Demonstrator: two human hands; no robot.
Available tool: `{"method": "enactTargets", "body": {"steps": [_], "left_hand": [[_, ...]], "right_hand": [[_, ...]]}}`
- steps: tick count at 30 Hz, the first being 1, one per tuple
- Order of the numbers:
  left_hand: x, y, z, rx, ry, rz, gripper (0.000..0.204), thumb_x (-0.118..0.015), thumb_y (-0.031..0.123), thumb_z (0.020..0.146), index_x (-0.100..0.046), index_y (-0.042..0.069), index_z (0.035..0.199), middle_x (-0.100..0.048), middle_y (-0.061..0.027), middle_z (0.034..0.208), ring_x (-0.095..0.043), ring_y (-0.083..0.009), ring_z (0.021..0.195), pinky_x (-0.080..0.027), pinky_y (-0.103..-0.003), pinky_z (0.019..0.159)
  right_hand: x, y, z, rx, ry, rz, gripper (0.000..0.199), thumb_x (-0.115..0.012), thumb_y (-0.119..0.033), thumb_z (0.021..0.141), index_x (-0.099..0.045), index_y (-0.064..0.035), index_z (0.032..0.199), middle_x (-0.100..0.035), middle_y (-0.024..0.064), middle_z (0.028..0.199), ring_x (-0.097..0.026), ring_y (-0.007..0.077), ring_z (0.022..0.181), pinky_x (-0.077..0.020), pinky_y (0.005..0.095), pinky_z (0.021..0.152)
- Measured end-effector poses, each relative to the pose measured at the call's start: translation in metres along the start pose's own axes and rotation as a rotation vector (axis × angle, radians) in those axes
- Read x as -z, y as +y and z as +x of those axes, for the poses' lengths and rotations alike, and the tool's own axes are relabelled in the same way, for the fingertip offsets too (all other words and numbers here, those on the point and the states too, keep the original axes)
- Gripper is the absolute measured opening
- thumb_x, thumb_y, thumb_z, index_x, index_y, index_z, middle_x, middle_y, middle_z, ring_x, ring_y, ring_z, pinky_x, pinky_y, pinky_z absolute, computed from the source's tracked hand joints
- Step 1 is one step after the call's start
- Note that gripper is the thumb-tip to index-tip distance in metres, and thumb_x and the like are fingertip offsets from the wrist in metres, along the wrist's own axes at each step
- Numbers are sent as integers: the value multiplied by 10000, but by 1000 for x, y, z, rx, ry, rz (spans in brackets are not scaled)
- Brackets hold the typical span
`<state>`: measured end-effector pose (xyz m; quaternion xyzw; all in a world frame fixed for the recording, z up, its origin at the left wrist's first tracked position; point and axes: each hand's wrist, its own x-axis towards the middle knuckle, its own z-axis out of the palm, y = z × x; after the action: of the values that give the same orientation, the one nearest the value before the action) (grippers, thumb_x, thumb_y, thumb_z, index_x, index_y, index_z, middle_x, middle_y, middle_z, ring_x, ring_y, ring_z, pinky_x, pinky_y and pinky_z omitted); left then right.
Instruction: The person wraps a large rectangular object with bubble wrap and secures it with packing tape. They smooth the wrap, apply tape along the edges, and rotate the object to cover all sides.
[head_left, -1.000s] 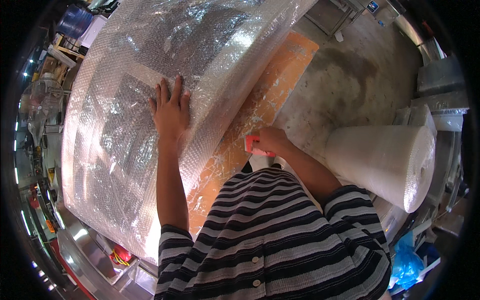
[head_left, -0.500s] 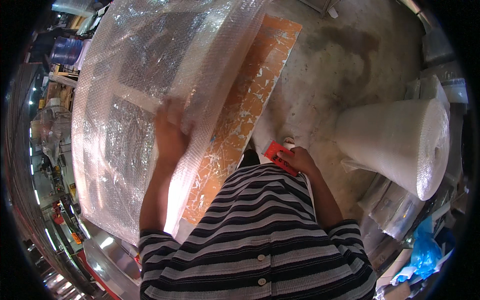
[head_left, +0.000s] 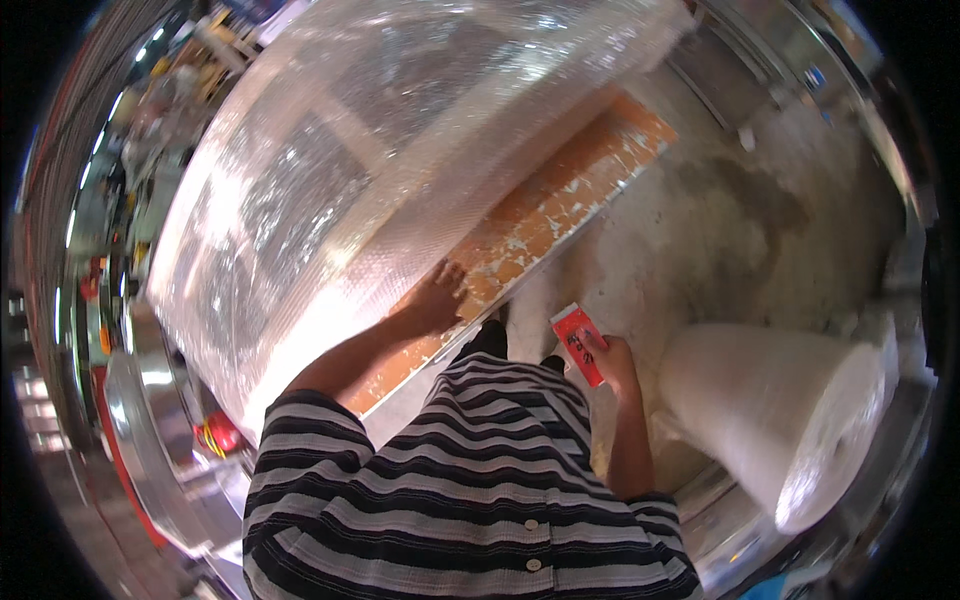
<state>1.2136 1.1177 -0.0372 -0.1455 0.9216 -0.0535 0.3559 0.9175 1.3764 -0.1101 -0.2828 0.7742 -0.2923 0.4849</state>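
Bubble-wrapped panel [head_left: 330, 190]: large, leaning over an orange paint-flecked board [head_left: 540, 215]; contents blurred behind the wrap, upper edge cut off. Left hand [head_left: 437, 300]: fingers spread flat at the wrap's lower edge, on the board. Right hand [head_left: 610, 362]: closed around a red cutter [head_left: 578, 343]. Bubble-wrap roll [head_left: 790, 420]: on the concrete floor [head_left: 700, 230], right.

A short-sleeved shirt [head_left: 470, 490] with black-and-white stripes and small buttons is worn.
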Motion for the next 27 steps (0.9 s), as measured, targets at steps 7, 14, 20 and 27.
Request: {"method": "enactTargets", "body": {"steps": [7,14,20,27], "left_hand": [[10,78,-107,606,600,-1495,499,-538,413,1046,-605,27,1354,-666,-203,1277,-626,-311,1213,-488,-421,1042],[-7,69,-195,500,711,-2345,524,-582,398,1033,-609,-5,1367,-700,-107,1231,-624,-215,1162,-471,-329,1012],[-30,38,-255,143,605,-2293,380,-674,241,997,-667,2,1291,-716,-75,1156,-635,-143,1035,-494,-302,925],[-86,-3,-296,265,669,-2016,262,-707,228,980,-757,-15,1065,-748,-65,930,-659,-117,855,-532,-283,791]], "right_hand": [[-47,-62,-22,248,-260,200,325,-784,-305,902,-724,14,924,-702,54,761,-620,115,684,-521,310,663],[-119,-131,-70,528,-454,112,503,-875,-354,800,-708,-21,1138,-732,59,894,-661,116,789,-543,292,750],[-190,-171,-114,658,-433,77,641,-896,-337,773,-648,-3,1261,-743,111,968,-699,140,855,-560,298,788],[-270,-180,-159,675,-273,48,741,-853,-344,822,-565,17,1402,-750,162,1009,-719,170,920,-564,312,803]]}}
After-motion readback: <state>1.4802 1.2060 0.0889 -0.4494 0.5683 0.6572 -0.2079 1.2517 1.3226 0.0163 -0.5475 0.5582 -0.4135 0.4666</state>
